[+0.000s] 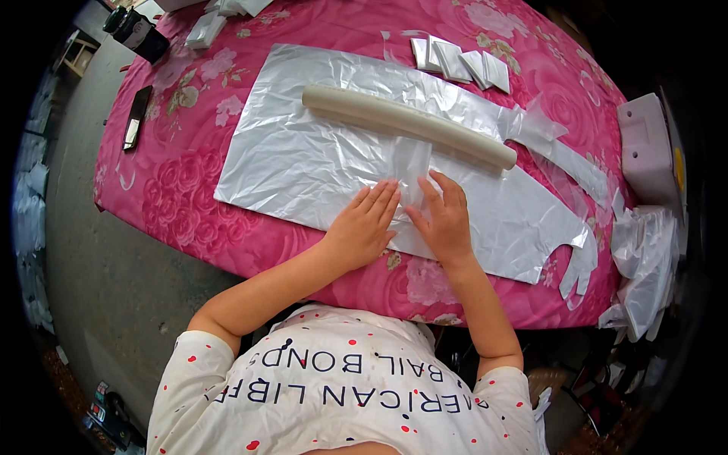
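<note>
A stack of silvery-white plastic sheets, cut with strap-like ends on the right, lies on the table in front of me. Across its far part rests a long beige tube. Between the tube and my hands is a narrow translucent strip of folded plastic. My left hand lies flat at the strip's near left side, fingers stretched out and pressing on the plastic. Just to the right, my right hand touches the strip's near right side, its fingers apart and slightly bent. Neither hand appears to grip anything.
A pink flowered cloth covers the table. Small folded plastic packets lie at the far side. A phone and a dark jar are at the left. On the right are a white box and bunched clear plastic.
</note>
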### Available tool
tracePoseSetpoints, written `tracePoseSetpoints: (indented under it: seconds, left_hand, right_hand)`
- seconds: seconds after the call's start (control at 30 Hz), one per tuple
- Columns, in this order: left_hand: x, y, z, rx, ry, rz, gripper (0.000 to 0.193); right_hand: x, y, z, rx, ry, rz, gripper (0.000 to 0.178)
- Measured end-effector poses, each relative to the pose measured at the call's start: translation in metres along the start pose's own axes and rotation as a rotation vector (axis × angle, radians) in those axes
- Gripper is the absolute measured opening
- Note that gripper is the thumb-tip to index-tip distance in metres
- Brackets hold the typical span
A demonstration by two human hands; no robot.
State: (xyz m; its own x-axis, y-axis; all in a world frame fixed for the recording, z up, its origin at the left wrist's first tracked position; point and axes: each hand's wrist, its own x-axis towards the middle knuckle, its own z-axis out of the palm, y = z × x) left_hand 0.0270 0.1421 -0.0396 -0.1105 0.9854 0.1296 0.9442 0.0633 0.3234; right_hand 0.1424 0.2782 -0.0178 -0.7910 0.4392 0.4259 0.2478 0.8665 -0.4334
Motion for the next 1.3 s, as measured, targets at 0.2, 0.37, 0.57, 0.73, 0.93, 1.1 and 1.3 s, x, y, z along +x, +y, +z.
tracePoseSetpoints:
  seconds: [0.2,0.37,0.57,0.73,0.93,1.1,1.3]
  left_hand:
    - [0.013,-0.005,-0.002,0.088,0.098,0.042,0.049]
    - [0.016,-0.009,-0.007,-0.01,0.12,0.06,0.044]
    - [-0.012,-0.004,-0.013,-0.159,0.236,0.22,0.05]
    - [-0.019,-0.01,-0.011,-0.139,0.23,0.167,0.056]
    - [0.0,-0.015,-0.023,-0.383,0.087,-0.186,0.051]
    - [0.013,-0.016,-0.019,-0.576,0.134,-0.455,0.061]
    - [0.02,-0.017,-0.021,-0.514,0.116,-0.573,0.065]
  right_hand:
    - [0.004,0.029,-0.008,0.0,-0.241,-0.312,0.041]
    - [0.018,0.033,-0.014,0.146,-0.276,-0.291,0.04]
    - [-0.002,0.024,-0.012,0.26,-0.304,-0.352,0.032]
    - [-0.01,0.015,-0.013,0.329,-0.292,-0.236,0.028]
    - [0.001,0.013,-0.011,0.447,-0.343,0.378,0.013]
    - [0.021,0.017,-0.005,0.471,-0.444,0.58,0.023]
    - [0.036,0.018,-0.005,0.464,-0.583,0.761,0.026]
